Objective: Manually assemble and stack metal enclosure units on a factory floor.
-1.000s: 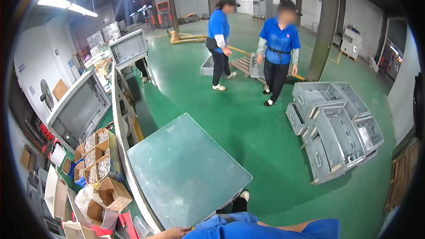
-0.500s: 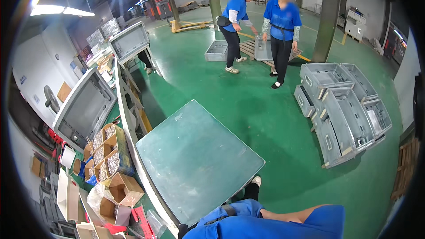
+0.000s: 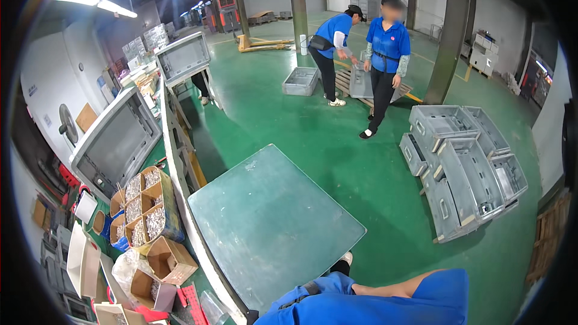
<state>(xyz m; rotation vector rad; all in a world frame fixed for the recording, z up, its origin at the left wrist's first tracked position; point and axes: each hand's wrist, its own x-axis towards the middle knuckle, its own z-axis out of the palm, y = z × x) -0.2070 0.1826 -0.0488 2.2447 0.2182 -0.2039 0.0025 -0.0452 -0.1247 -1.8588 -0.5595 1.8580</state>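
worn green tabletop just ahead, both hands out of sight

cannot tell the state of either grip, spread or pinching. can see only the bare right forearm, bent in against the body, near the tabletop's closest corner. to the left of the hidden grip, on a white-edged workbench, find a divided cardboard bin of small metal parts. beyond, see a grey crate tipped on edge. to the right, well apart, see stacked grey crates. far ahead, see a stooping co-worker beside a standing co-worker.
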